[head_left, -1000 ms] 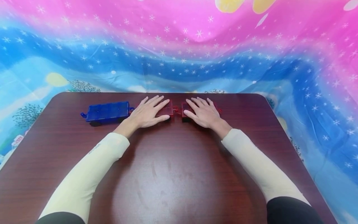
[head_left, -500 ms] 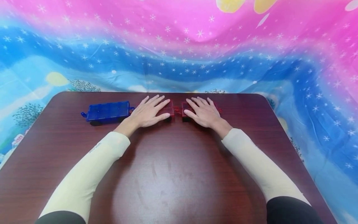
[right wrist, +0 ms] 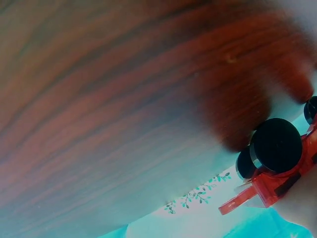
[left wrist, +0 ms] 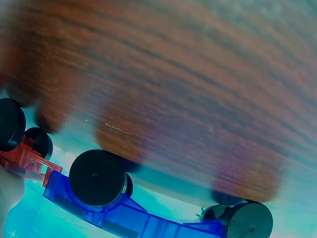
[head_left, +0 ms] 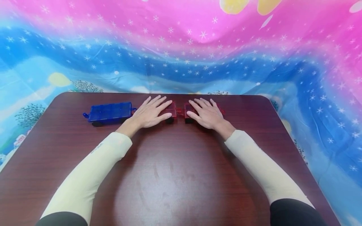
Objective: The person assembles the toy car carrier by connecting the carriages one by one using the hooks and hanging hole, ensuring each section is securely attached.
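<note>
One red wagon (head_left: 172, 109) is partly covered by my left hand (head_left: 148, 113), and a second red wagon (head_left: 188, 107) by my right hand (head_left: 207, 115), near the far edge of the table (head_left: 169, 179). Both hands lie flat with fingers straight and spread; neither is gripping anything. The blue wagon (head_left: 111, 112) stands just beside my left hand, its end meeting a red link (left wrist: 53, 172).

I judge all three wagons light and stiff, hard translucent plastic that is probably slick under flat palms. The black wheels (left wrist: 96, 177) likely roll easily, so a small sideways push could shift the whole row. The thin coupling (head_left: 179, 110) between the red wagons looks the most fragile part, and I can't tell whether it is latched. I would take hold across a body, thumb on the near side, fingers on the far side, above the wheels, keeping off the end hook (right wrist: 237, 200).
</note>
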A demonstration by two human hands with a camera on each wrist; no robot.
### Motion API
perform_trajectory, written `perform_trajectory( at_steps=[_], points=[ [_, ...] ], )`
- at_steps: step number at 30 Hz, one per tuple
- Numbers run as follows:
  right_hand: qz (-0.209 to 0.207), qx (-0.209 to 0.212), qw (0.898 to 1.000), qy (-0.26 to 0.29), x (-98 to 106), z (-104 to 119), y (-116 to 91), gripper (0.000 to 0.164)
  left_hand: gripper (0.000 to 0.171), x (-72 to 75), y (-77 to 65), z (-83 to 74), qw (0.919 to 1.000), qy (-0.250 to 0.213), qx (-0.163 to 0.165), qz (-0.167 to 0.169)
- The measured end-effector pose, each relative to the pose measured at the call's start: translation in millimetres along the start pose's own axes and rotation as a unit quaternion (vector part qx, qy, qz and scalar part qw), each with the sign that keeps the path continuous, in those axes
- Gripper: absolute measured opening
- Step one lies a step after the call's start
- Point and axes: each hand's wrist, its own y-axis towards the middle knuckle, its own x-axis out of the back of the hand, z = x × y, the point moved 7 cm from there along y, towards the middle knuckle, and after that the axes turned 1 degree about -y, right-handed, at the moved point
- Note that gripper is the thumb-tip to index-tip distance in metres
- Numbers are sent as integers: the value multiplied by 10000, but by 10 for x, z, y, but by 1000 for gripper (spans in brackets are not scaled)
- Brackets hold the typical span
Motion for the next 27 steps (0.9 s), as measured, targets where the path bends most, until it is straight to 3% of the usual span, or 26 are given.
perform_trajectory(
  at_steps=[27],
  points=[
    [118, -14, 9997, 190, 29, 29, -11, 82, 82, -3, 32, -28, 9996, 137, 54, 260]
  ],
)
